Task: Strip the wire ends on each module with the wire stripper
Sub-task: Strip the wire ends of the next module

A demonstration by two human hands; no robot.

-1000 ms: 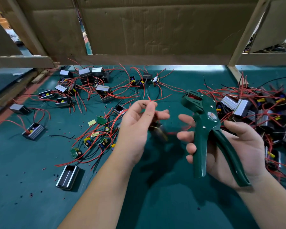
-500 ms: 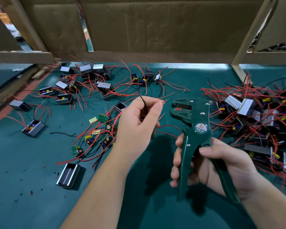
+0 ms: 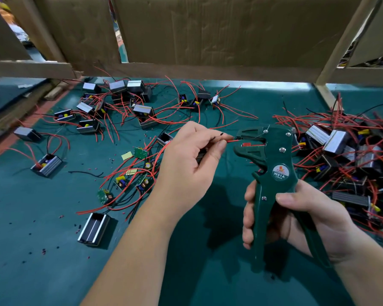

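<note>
My right hand (image 3: 296, 215) grips the handles of a dark green wire stripper (image 3: 272, 164) held upright, its jaws pointing left. My left hand (image 3: 190, 160) pinches a red wire (image 3: 233, 141) and a black wire between thumb and forefinger, their ends reaching into the stripper's jaws. A dark module under my left palm is mostly hidden. A heap of modules with red wires (image 3: 345, 155) lies to the right of the stripper. More modules (image 3: 139, 111) are scattered at the back left.
Bare circuit boards (image 3: 131, 175) with red leads lie left of my left arm. An empty metal casing (image 3: 93, 228) sits on the green mat (image 3: 31, 250), with small bits of stripped insulation around it. A wooden frame with cardboard (image 3: 208, 36) closes off the back.
The stripper has turned upright and its jaws have met the wire ends. My left hand moved right and lowered the pinched wires into the jaws. My right hand's fingers have closed round the handles.
</note>
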